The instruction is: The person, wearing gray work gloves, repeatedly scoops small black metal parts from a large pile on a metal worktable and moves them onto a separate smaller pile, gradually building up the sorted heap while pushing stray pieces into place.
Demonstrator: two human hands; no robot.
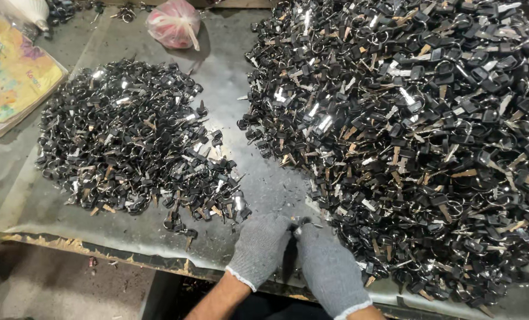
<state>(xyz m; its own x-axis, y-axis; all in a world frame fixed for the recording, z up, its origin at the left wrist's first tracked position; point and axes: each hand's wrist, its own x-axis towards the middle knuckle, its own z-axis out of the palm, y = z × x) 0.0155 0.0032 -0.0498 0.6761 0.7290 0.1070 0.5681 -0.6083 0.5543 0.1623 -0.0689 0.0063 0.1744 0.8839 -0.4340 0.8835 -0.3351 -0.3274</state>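
Two gloved hands — left hand (259, 249), right hand (328, 269) — pinch together on a small black-headed key (300, 222) at the worktop (229, 89) edge, between two key piles (406, 136); a loose pinch could drop it.

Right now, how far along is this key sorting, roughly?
Less than half, it seems. The smaller pile of keys on the left looks handled. The left hand and right hand, both gloved, meet over one small piece at the table's front edge. The larger pile of keys on the right remains.
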